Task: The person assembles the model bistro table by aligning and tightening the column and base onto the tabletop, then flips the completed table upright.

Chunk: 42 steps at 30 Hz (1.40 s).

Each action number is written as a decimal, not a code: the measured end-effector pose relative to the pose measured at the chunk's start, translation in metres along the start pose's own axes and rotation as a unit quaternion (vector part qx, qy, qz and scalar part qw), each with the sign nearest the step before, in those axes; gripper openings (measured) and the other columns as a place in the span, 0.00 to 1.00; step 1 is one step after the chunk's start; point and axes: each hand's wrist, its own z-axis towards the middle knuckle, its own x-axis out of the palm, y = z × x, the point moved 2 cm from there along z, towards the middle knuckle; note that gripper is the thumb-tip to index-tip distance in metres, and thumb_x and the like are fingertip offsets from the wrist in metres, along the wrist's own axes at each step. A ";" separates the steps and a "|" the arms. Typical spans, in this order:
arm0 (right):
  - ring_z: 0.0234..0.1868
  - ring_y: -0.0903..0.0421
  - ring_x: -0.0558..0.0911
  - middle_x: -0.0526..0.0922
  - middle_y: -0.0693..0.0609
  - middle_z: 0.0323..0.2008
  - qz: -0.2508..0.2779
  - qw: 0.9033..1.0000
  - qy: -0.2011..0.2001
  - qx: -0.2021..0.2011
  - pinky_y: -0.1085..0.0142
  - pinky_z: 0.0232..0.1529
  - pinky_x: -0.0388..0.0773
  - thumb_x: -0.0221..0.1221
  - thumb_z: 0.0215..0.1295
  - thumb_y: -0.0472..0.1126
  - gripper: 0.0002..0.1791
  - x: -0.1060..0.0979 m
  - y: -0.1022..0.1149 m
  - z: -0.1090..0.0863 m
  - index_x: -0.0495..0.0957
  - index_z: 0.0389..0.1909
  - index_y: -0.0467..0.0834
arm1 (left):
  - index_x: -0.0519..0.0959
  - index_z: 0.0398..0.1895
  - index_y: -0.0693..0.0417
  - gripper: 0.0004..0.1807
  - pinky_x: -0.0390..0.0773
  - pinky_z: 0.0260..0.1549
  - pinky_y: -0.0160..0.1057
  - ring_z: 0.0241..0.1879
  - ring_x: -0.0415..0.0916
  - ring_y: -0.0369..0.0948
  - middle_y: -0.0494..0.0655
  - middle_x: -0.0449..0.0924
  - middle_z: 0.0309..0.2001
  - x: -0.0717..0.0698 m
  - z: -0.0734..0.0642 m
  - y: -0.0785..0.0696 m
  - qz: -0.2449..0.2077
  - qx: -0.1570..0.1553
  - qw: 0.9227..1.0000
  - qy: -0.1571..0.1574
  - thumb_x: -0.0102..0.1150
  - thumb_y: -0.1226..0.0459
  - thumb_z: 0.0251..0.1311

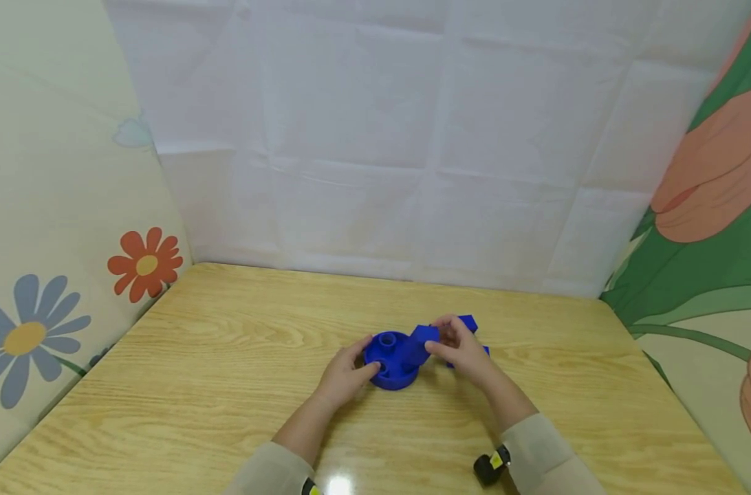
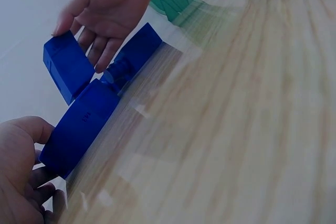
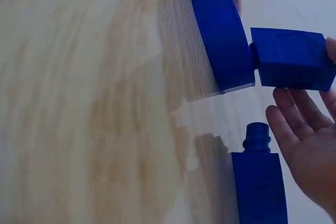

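On the table lies a round blue base (image 1: 395, 380) with raised rims and ring-shaped sockets on its top. My left hand (image 1: 344, 377) grips its left edge, thumb on top near a socket and fingers round the side. In my right hand (image 1: 465, 350) a blue angular block (image 1: 421, 346) is held between thumb and fingers at its upper end. The block stands tilted over the right part of the base, and its lower end, with a narrow neck (image 3: 254, 56), meets the base's top. My right hand's lower fingers spread out below the block in the right wrist view.
Behind my right hand lie more blue blocks, one at the back (image 1: 468, 322) and one nearer (image 1: 486, 350), partly hidden by the hand. A ridged peg (image 3: 256, 137) sticks out of one. A white sheet (image 1: 375, 172) hangs behind the wooden table (image 1: 227, 371).
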 end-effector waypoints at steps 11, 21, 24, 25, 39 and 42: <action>0.43 0.64 0.76 0.78 0.37 0.48 0.012 0.998 0.021 -0.049 0.72 0.46 0.75 0.56 0.65 0.32 0.24 -0.004 -0.003 -0.007 0.66 0.60 0.28 | 0.68 0.67 0.65 0.32 0.63 0.66 0.61 0.66 0.66 0.61 0.65 0.71 0.65 0.000 0.000 0.001 0.000 0.002 1.000 0.001 0.60 0.62 0.60; 0.51 0.54 0.75 0.74 0.38 0.56 -0.069 0.996 0.044 -0.036 0.64 0.52 0.73 0.59 0.68 0.42 0.28 -0.002 0.001 -0.010 0.67 0.68 0.42 | 0.69 0.66 0.66 0.31 0.64 0.65 0.61 0.64 0.68 0.61 0.65 0.73 0.63 0.001 0.001 0.002 0.009 0.015 1.000 -0.005 0.61 0.62 0.59; 0.55 0.49 0.75 0.75 0.39 0.57 -0.066 0.997 0.042 -0.027 0.59 0.56 0.73 0.60 0.66 0.42 0.27 0.000 0.002 -0.010 0.68 0.65 0.42 | 0.69 0.66 0.65 0.31 0.64 0.64 0.62 0.64 0.68 0.61 0.64 0.73 0.63 0.001 0.001 0.003 0.004 0.010 1.000 -0.004 0.61 0.62 0.59; 0.57 0.47 0.74 0.75 0.39 0.57 -0.063 0.997 0.040 -0.025 0.56 0.58 0.72 0.61 0.66 0.42 0.27 0.001 0.002 -0.010 0.69 0.64 0.41 | 0.69 0.67 0.64 0.32 0.65 0.64 0.61 0.64 0.68 0.61 0.64 0.73 0.63 0.001 0.000 0.003 0.002 0.007 1.000 -0.004 0.61 0.62 0.59; 0.57 0.46 0.74 0.76 0.36 0.54 -0.026 0.998 0.033 -0.043 0.58 0.59 0.73 0.58 0.65 0.36 0.19 0.010 0.005 -0.007 0.68 0.54 0.33 | 0.68 0.68 0.63 0.32 0.65 0.64 0.62 0.64 0.67 0.61 0.65 0.72 0.64 0.001 -0.001 0.001 -0.009 -0.009 1.000 0.000 0.60 0.62 0.60; 0.55 0.50 0.73 0.73 0.32 0.55 -0.003 0.997 0.043 -0.058 0.66 0.55 0.73 0.53 0.64 0.32 0.20 0.008 0.004 -0.008 0.67 0.56 0.29 | 0.69 0.67 0.64 0.32 0.65 0.64 0.61 0.64 0.67 0.61 0.65 0.72 0.63 0.001 0.000 0.002 -0.005 -0.001 1.000 -0.004 0.61 0.63 0.59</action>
